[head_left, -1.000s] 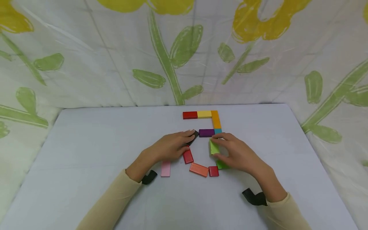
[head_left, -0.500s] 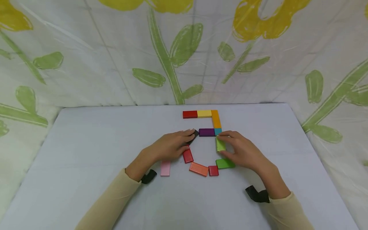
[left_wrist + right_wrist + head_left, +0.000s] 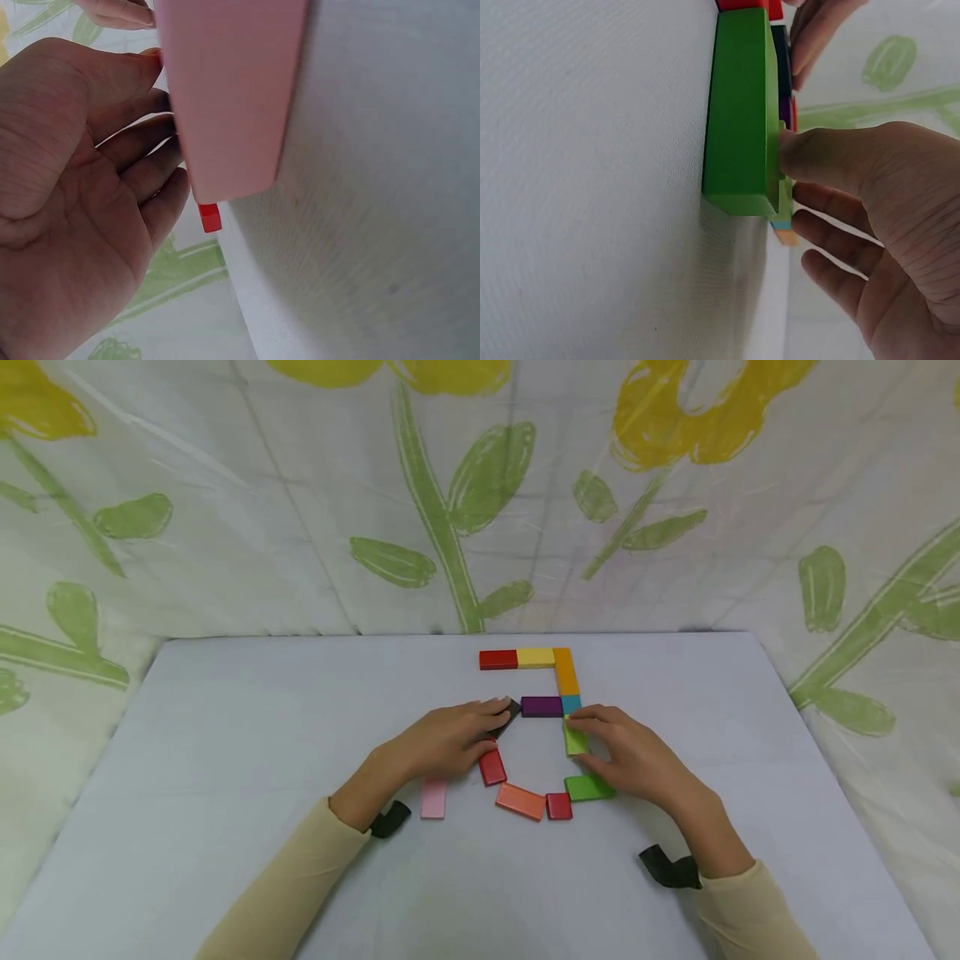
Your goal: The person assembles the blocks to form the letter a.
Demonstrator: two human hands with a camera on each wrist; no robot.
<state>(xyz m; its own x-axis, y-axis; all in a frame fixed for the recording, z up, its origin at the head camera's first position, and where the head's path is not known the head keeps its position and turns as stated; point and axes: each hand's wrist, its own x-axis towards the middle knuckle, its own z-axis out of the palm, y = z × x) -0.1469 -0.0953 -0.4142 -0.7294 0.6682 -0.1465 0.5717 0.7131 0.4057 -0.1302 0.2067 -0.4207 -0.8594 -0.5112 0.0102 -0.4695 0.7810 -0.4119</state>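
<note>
My right hand [image 3: 637, 752] pinches a light green block [image 3: 575, 737] between thumb and fingertips. Its upper end stands against a small blue block [image 3: 571, 704]. My left hand [image 3: 438, 739] rests its fingertips on a black block [image 3: 512, 714], which is partly covered. The left thumb touches the top of a red block [image 3: 492, 767]. A purple block [image 3: 542, 707] lies between the black and blue ones. Below the light green block, slightly apart, lies a green block [image 3: 739, 112]. An orange-red block [image 3: 521, 802] and a small red block [image 3: 558, 806] lie to its left.
At the back, a dark red block [image 3: 498, 659], a yellow block [image 3: 536, 657] and an orange block [image 3: 567, 672] join at a corner. A pink block [image 3: 433, 798] lies below my left hand. Behind the white table [image 3: 225, 718] hangs a flower-printed curtain [image 3: 300, 485].
My right hand has moved the light green block right, lining it up under the blue block, and the green block is now uncovered. My left hand has stayed in place.
</note>
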